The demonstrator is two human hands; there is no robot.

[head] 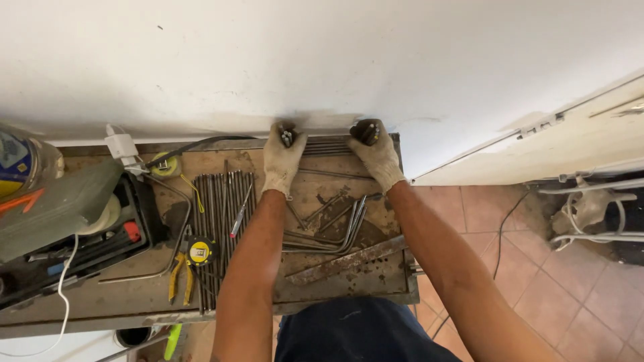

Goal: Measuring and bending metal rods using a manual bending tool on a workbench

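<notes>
Steel rods (325, 146) lengthwise left-right, ends in both gloved hands (329, 155).

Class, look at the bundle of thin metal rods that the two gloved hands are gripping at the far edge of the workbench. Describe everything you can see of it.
The bundle of rods is a handful of thin, straight, grey steel-looking bars lying side by side, horizontal along the far edge of the workbench, close to the white wall. The left hand and right hand, both in worn pale gloves, close their fingers around its two ends, where the cut rod tips show. The middle stretch lies bare between the hands.
</notes>
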